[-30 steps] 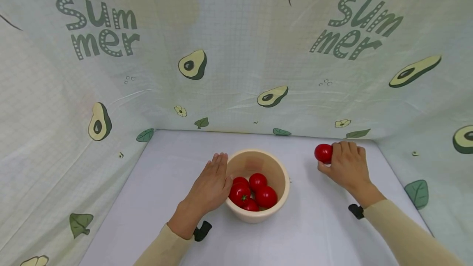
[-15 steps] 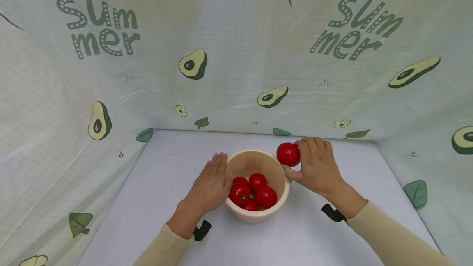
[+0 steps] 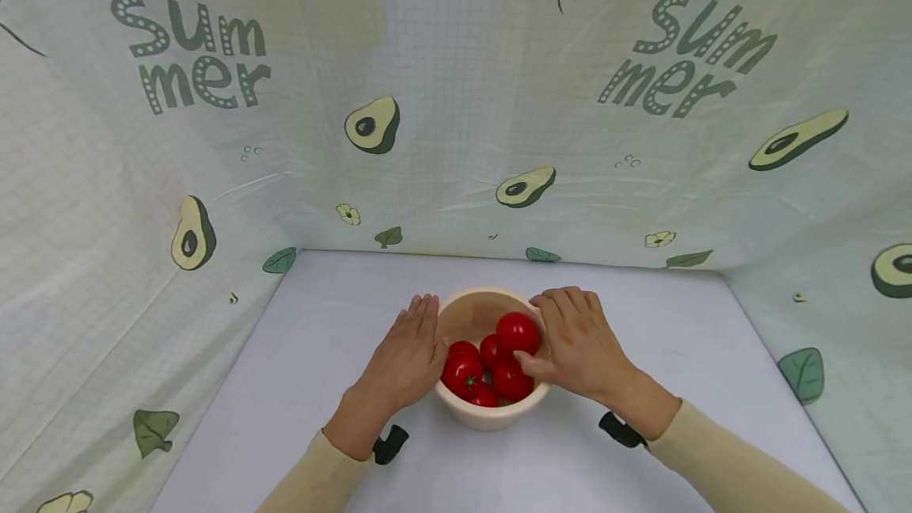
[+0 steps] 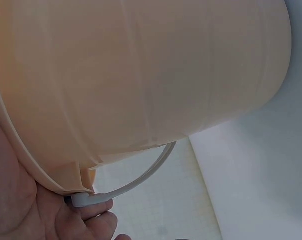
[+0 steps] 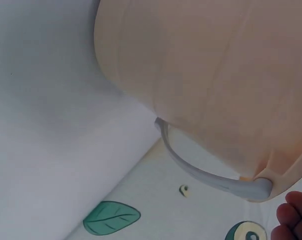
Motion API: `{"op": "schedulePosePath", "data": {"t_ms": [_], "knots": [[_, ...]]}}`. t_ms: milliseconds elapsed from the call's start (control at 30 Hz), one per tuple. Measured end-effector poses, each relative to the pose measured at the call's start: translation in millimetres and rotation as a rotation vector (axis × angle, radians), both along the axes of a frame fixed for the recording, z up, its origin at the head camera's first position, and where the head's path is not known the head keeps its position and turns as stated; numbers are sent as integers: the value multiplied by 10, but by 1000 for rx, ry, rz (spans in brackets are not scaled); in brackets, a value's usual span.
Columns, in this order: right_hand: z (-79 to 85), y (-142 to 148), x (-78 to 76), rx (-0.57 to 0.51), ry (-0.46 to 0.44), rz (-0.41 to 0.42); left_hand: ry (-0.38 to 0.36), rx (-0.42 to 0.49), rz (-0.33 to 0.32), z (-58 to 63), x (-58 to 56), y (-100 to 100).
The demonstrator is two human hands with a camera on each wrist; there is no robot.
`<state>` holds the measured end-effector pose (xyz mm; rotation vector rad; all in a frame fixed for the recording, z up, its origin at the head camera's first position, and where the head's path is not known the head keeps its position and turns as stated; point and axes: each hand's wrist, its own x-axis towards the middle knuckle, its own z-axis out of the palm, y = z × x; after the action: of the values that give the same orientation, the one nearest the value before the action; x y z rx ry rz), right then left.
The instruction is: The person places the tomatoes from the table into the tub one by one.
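Observation:
My right hand [image 3: 579,345] holds a red tomato [image 3: 518,331] between thumb and fingers, over the right side of the cream bucket [image 3: 492,418] in the head view. Several other red tomatoes lie inside, one with a green star-shaped calyx [image 3: 471,381]. Flat against the bucket's left rim, my left hand [image 3: 404,353] has straight fingers pointing away. The left wrist view has that palm [image 4: 16,200] beside the rim and a grey handle [image 4: 141,179]. Right fingertips [image 5: 293,217] show near the handle joint in the right wrist view; the held tomato is hidden there.
The bucket stands on a white tabletop [image 3: 321,299]. A pale cloth [image 3: 456,101] printed with avocados, leaves and "summer" lettering rises at the back and both sides. A black strap [image 3: 621,430] sits at my right wrist, another black strap [image 3: 390,445] at my left.
From the right side of the table, my right hand has carried the tomato left to the bucket, then down over its opening. The left hand and bucket have stayed in place.

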<state>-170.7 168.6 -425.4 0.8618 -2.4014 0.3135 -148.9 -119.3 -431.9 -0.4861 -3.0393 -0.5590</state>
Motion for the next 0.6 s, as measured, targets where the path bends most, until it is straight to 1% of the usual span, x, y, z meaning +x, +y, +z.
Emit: {"op": "schedulePosePath", "data": {"t_ms": [200, 367, 500, 600], "knots": [[-33, 13, 16, 17, -15, -26, -3, -5, -9, 8, 5, -3], [-59, 19, 25, 5, -38, -46, -9, -20, -9, 26, 1, -14], [-101, 0, 39, -20, -68, -87, -2, -35, -8, 24, -4, -38], [-157, 4, 60, -63, -89, -124, 21, -19, -4, -9, 4, -74]]}}
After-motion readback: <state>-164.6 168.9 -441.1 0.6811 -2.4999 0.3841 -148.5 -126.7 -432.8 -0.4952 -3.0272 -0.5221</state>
